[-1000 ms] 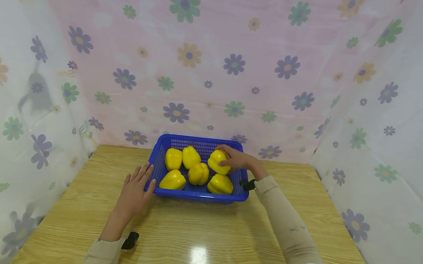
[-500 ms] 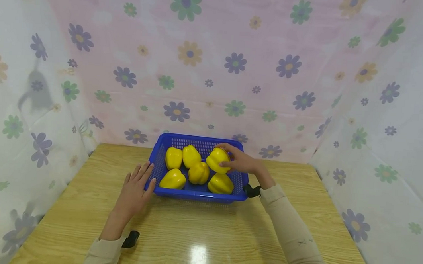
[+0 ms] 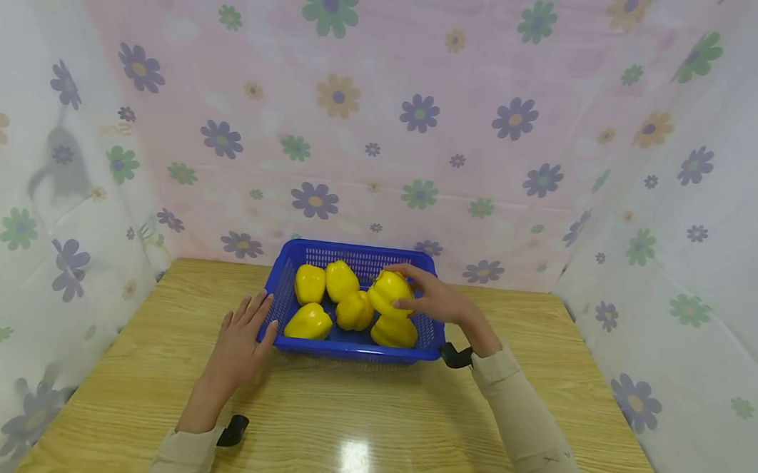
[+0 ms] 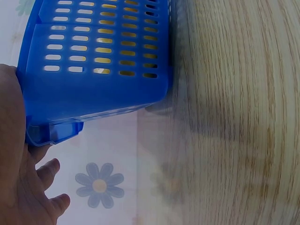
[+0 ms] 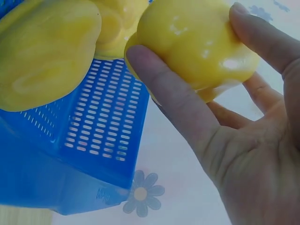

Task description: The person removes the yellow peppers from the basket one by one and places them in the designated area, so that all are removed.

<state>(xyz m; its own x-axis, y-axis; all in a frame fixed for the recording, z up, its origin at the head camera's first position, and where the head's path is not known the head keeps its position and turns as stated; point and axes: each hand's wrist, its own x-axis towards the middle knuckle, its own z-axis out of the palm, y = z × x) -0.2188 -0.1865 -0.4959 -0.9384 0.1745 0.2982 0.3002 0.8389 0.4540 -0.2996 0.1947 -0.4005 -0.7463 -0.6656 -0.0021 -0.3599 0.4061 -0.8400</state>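
In the head view a yellow bell pepper (image 3: 389, 294) is gripped by my right hand (image 3: 437, 295) at the right end of a blue plastic basket (image 3: 354, 348). Thumb and fingers wrap around its sides; the right wrist view shows this held pepper (image 5: 197, 42) beside the basket's slotted wall (image 5: 101, 112). It partly covers the front-right pepper (image 3: 395, 332). Several other yellow peppers lie in the basket, among them a middle one (image 3: 355, 311) and a front-left one (image 3: 310, 322). My left hand (image 3: 240, 343) rests on the basket's left rim with fingers extended.
The basket stands on a wood-grain table (image 3: 344, 406) near its back edge. Behind it hangs a flowered pink cloth (image 3: 385, 122), with pale flowered cloth on both sides. A black strap piece (image 3: 455, 355) sits by the right wrist.
My right hand has shifted slightly right and nearer, and the pepper in its grip has risen and tilted, now overlapping the front-right pepper more. My left hand has stayed on the rim.
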